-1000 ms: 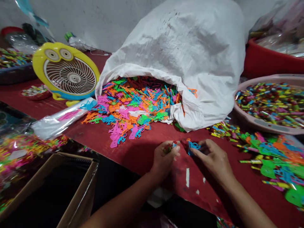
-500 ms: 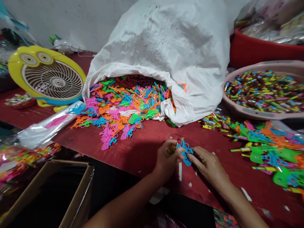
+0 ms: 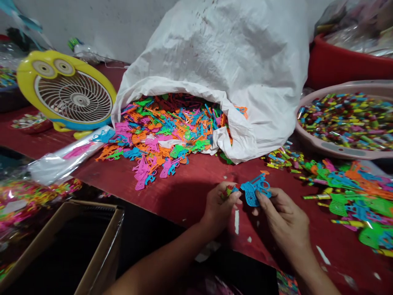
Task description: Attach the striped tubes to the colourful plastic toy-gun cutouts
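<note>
My left hand [image 3: 219, 207] is closed around a short striped plastic stick [image 3: 231, 189], and only its tip shows past my fingers. My right hand [image 3: 284, 215] pinches a blue moulded plastic toy piece [image 3: 254, 189] with a mesh paddle end. The stick's tip and the blue piece nearly meet between my hands, just above the red table [image 3: 187, 184]. Beyond them, a heap of pink, orange, blue and green plastic pieces [image 3: 162, 139] spills from a white woven sack [image 3: 215, 53].
A pink basin [image 3: 337, 150] holds several small coloured sticks. Loose plastic pieces [image 3: 346, 192] lie on the table at right. A yellow cartoon-faced fan [image 3: 73, 96], a red tub [image 3: 331, 61] and an open cardboard box [image 3: 101, 241] stand nearby.
The blue piece has turned in my right hand and moved right, and my hands have spread slightly apart. The view has shifted a little.
</note>
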A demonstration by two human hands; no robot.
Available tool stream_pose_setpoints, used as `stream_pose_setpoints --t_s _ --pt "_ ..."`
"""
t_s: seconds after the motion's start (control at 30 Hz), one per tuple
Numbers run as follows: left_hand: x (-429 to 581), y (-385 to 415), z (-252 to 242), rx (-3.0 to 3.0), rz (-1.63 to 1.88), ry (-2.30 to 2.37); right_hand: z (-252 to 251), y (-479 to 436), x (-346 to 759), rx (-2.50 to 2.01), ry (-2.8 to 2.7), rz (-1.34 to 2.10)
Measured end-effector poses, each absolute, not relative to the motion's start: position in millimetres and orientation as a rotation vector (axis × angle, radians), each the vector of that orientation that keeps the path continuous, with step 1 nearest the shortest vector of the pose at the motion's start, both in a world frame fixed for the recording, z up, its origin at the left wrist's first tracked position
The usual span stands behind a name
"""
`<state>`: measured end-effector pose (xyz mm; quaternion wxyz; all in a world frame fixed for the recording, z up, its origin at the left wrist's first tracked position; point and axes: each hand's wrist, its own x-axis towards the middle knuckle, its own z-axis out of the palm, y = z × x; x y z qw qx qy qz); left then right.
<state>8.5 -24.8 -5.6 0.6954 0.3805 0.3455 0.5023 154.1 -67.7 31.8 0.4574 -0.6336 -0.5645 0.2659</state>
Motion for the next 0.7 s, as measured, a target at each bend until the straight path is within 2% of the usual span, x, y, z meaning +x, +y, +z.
stream_pose_setpoints --t_s 0.5,0.7 --pt "7.5 -26.8 -5.1 0.956 1.109 0.793 32.1 -74.2 146.0 -1.597 -1.511 0.455" --pt "5.6 -31.8 -4.2 1.245 1.176 0.849 36.5 -71.1 146.8 -1.612 -1.467 0.457"
